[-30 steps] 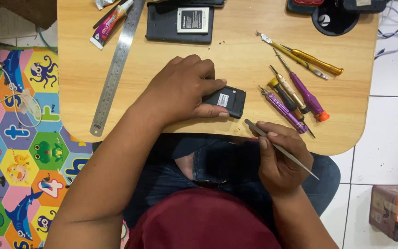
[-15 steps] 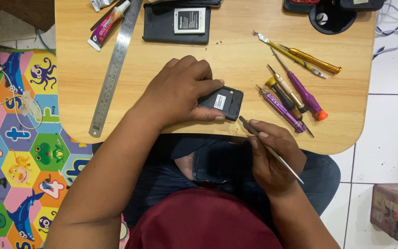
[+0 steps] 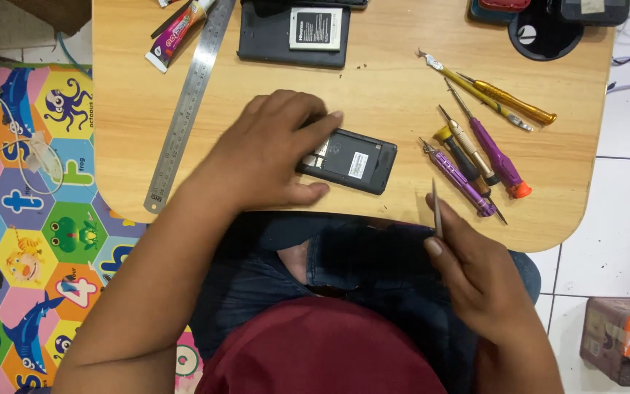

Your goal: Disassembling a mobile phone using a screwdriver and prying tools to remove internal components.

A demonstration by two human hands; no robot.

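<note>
A small black phone (image 3: 351, 160) with its back off lies on the wooden table (image 3: 388, 95) near the front edge. My left hand (image 3: 271, 153) rests on its left end, fingers over the top and thumb below. My right hand (image 3: 475, 281) is off the table's front edge, over my lap, and grips thin metal tweezers (image 3: 436, 208) that point up toward the table. The tweezers' tip is a short way right of the phone, not touching it.
Several screwdrivers (image 3: 475, 157) with purple and yellow handles lie right of the phone. A steel ruler (image 3: 187, 102) runs diagonally at the left, with a glue tube (image 3: 176, 33) beside it. Another black phone with a battery (image 3: 297, 33) lies at the far edge. A colourful floor mat (image 3: 30, 219) is left.
My left hand has slid left and uncovered most of the phone. My right hand has pulled the tweezers back from the phone and turned them upright.
</note>
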